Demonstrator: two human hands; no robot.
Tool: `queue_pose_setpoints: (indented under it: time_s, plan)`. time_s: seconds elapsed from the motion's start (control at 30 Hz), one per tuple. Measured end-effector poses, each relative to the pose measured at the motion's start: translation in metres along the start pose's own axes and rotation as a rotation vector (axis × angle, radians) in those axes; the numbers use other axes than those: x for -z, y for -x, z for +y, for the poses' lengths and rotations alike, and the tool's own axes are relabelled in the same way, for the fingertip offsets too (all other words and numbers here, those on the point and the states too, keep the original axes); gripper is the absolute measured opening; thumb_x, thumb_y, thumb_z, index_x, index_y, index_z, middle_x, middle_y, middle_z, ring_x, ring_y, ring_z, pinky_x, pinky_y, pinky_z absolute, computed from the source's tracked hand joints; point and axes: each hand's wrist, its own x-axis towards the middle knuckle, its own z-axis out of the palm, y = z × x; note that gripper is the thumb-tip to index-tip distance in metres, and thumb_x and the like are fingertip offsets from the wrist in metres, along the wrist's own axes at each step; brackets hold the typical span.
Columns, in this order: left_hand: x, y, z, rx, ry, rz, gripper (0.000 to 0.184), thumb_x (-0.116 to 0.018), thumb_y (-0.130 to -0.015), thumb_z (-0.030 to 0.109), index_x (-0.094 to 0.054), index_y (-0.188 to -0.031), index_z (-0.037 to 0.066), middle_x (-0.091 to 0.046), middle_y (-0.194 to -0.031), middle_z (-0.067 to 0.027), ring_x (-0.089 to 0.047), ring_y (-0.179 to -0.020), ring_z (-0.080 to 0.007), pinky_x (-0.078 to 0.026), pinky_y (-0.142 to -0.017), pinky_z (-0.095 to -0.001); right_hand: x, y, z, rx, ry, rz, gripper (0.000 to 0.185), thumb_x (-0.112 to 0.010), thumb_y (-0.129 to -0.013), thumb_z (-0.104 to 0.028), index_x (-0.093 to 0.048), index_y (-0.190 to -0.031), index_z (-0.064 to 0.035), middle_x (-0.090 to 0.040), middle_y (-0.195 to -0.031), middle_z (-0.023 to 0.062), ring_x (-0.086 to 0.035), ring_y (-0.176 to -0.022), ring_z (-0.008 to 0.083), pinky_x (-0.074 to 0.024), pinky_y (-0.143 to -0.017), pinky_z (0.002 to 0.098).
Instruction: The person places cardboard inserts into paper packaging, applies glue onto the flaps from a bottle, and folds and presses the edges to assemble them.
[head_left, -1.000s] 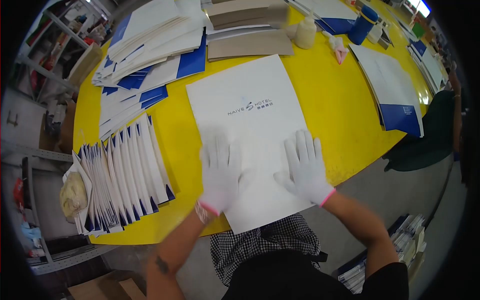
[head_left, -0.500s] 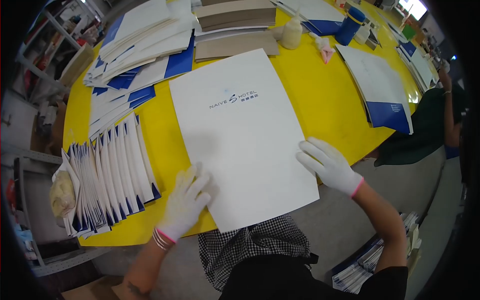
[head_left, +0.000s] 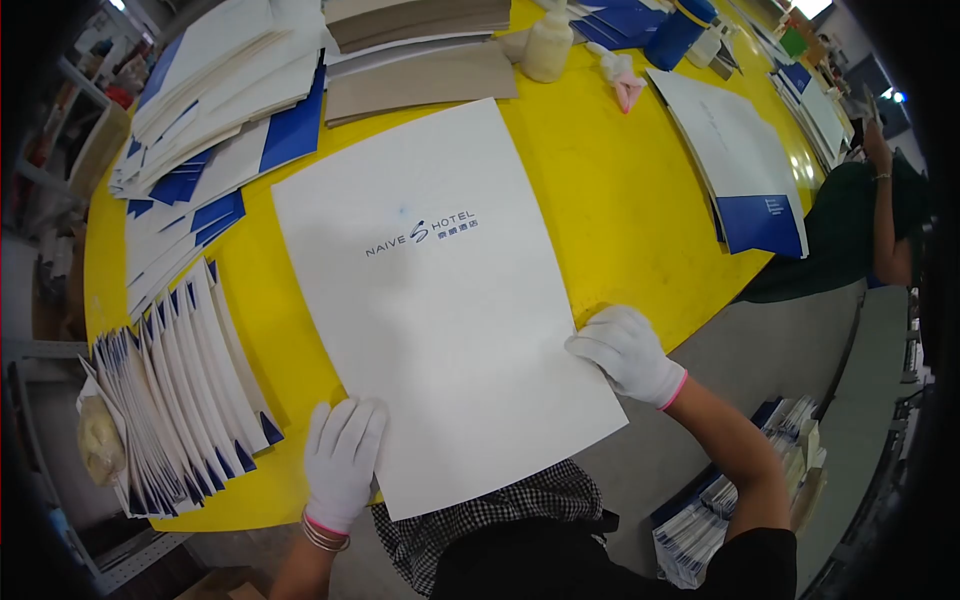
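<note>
Overhanging near edge of bench (head_left: pixel 640 205): NAIVE HOTEL sheet (head_left: pixel 455 340)
Left hand (head_left: pixel 342 462): touching left edge, grip unclear
Right hand (head_left: pixel 627 355): touching right edge, likewise

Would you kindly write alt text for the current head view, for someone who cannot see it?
White-gloved left hand and right hand at opposite edges of a white NAIVE HOTEL sheet overhanging a yellow table. Folded white papers stand at left; a squeeze bottle stands beyond.
</note>
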Motion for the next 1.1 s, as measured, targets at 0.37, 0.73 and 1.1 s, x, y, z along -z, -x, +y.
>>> queue_pose_setpoints:
  time_s: [0.37, 0.73, 1.1]
  plan:
    - [0.0, 0.012, -0.001, 0.12, 0.016, 0.169, 0.021, -0.064, -0.072, 0.017, -0.062, -0.093, 0.014, -0.059, -0.091, 0.0, -0.057, -0.086, -0.0203, -0.045, -0.088, -0.0431, 0.0, 0.001, -0.007, -0.148, 0.052, -0.012, 0.023, -0.069, -0.071, -0.021, -0.062, -0.092, -0.0134, -0.055, -0.083, 0.0044, -0.056, -0.082, 0.0258, -0.0413, -0.075, 0.0409]
    - [-0.006, 0.007, 0.003, 0.281, 0.175, 0.222, 0.02, -0.072, -0.068, 0.012, -0.063, -0.084, 0.018, -0.056, -0.076, 0.0021, -0.056, -0.076, -0.0194, -0.042, -0.072, -0.0358, 0.005, -0.009, -0.015, -0.219, 0.062, 0.012, 0.022, -0.071, -0.07, -0.014, -0.059, -0.088, -0.0126, -0.054, -0.082, 0.0035, -0.053, -0.079, 0.0249, -0.0389, -0.074, 0.0381]
    - [0.0, -0.014, -0.049, 0.318, 0.268, -0.257, 0.018, -0.071, -0.07, 0.026, -0.07, -0.083, 0.013, -0.068, -0.078, -0.0092, -0.067, -0.074, -0.0309, -0.052, -0.064, -0.0396, -0.01, 0.018, 0.052, -0.525, -0.073, -0.517, 0.016, -0.062, -0.077, -0.009, -0.066, -0.091, -0.0124, -0.066, -0.085, 0.0109, -0.063, -0.082, 0.0324, -0.0501, -0.07, 0.0422]
